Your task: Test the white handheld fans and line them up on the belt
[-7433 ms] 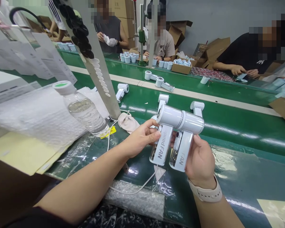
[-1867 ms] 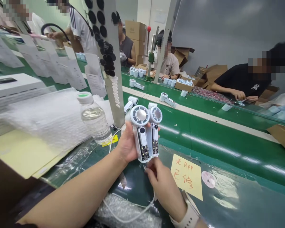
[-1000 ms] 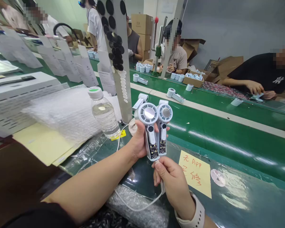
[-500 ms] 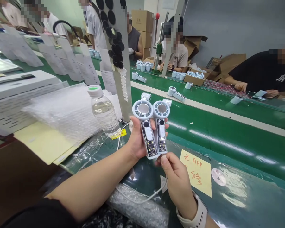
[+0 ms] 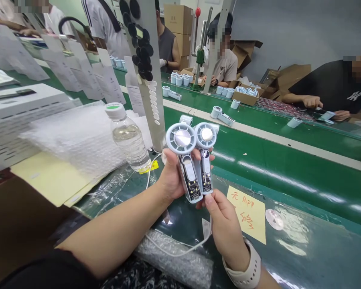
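Two pale blue handheld fans stand side by side in my left hand (image 5: 172, 176), its thumb on the left and its fingertips showing behind and to the right. The left fan (image 5: 190, 170) has a round ringed head with a shiny disc; a circuit board shows through its clear handle front. Similar in build, the right fan (image 5: 207, 164) leans against it. My right hand (image 5: 224, 218) is closed at the foot of the right fan, pinching the end of a white cable (image 5: 183, 254). The cable's tip is hidden by the fingers.
Left of my hands stands a water bottle (image 5: 128, 138) beside bubble wrap sheets (image 5: 69, 132). A yellow note (image 5: 248, 214) lies to the right. Beyond runs a green conveyor (image 5: 273, 160), with fan parts (image 5: 222, 114) on its far side. A metal post (image 5: 152, 100) rises ahead; co-workers sit opposite.
The two fans tilt slightly, and their discs now catch more light. My right hand stays at the right fan's foot. The view has shifted a little.
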Demonstrator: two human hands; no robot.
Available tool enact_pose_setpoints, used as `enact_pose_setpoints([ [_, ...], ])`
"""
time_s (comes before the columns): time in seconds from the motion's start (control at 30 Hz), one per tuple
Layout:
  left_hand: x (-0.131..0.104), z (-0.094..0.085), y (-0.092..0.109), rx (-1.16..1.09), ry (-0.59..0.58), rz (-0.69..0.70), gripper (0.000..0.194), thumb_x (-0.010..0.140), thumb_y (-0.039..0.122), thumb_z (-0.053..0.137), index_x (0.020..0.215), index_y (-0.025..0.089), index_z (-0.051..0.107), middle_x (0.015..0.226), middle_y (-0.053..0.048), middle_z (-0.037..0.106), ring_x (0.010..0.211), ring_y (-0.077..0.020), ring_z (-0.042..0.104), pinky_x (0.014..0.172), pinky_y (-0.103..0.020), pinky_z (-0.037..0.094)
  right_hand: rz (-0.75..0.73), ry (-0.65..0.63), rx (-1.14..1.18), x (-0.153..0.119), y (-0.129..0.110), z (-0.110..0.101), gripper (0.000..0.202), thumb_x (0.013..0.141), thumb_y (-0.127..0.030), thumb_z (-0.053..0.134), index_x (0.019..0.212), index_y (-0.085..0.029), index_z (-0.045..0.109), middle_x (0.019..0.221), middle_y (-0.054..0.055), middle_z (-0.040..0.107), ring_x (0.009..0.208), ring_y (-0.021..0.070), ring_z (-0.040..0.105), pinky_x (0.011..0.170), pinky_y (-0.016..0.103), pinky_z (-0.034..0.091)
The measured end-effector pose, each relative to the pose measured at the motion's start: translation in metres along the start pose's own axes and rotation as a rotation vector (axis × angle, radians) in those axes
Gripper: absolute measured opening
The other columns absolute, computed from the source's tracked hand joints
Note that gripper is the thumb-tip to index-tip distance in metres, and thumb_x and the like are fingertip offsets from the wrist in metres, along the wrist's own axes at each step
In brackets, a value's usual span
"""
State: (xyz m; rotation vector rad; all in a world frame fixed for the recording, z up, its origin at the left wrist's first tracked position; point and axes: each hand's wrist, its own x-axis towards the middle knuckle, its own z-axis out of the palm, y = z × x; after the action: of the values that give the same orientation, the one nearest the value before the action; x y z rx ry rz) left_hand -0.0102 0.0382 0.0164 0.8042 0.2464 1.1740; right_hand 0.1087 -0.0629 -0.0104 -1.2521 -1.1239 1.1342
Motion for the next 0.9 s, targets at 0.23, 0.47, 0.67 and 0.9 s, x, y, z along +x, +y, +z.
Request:
enact_pose_setpoints([
  [0.23, -0.006, 0.0, 0.007, 0.069, 0.007, -0.055, 0.05, 0.072, 0.062, 0.075, 0.095, 0.019, 0.07, 0.1, -0.009, 0.074, 0.093, -0.0276, 0.071, 0.079, -0.039, 0.058, -0.086, 0.192, -0.05, 0.01, -0.001, -0.022, 0.025, 0.093, -0.05, 0.06, 0.095, -0.027, 0.071, 0.13, 0.006, 0.064, 0.125, 0.0271, 0.054, 0.108, 0.045, 0.038],
  [0.47, -0.01, -0.009, -0.011, 0.381, -0.088, -0.236, 0.049, 0.071, 0.057, 0.082, 0.095, 0.016, 0.07, 0.094, -0.008, 0.073, 0.091, -0.0224, 0.067, 0.085, -0.036, 0.053, -0.053, -0.014, 0.249, 0.019, -0.01, -0.047, 0.039, 0.081, -0.04, 0.081, 0.117, -0.031, 0.068, 0.113, 0.004, 0.074, 0.1, 0.0235, 0.07, 0.088, 0.039, 0.056],
  [0.67, -0.002, -0.002, -0.001, 0.134, -0.092, -0.38, 0.046, 0.075, 0.046, 0.081, 0.108, 0.02, 0.062, 0.091, -0.003, 0.065, 0.078, -0.0162, 0.065, 0.072, -0.03, 0.056, 0.095, 0.132, 0.351, 0.024, -0.029, -0.051, 0.03, 0.076, -0.04, 0.08, 0.099, -0.026, 0.067, 0.091, 0.001, 0.069, 0.075, 0.017, 0.065, 0.066, 0.032, 0.056],
  [0.9, -0.014, 0.006, 0.0, 0.099, -0.22, -0.386, 0.048, 0.075, 0.02, 0.078, 0.117, 0.02, 0.055, 0.092, -0.001, 0.061, 0.075, -0.0137, 0.063, 0.066, -0.027, 0.055, 0.068, 0.155, 0.363, 0.021, -0.026, -0.047, 0.027, 0.077, -0.027, 0.069, 0.103, -0.023, 0.062, 0.093, 0.004, 0.069, 0.073, 0.0163, 0.064, 0.066, 0.033, 0.055],
])
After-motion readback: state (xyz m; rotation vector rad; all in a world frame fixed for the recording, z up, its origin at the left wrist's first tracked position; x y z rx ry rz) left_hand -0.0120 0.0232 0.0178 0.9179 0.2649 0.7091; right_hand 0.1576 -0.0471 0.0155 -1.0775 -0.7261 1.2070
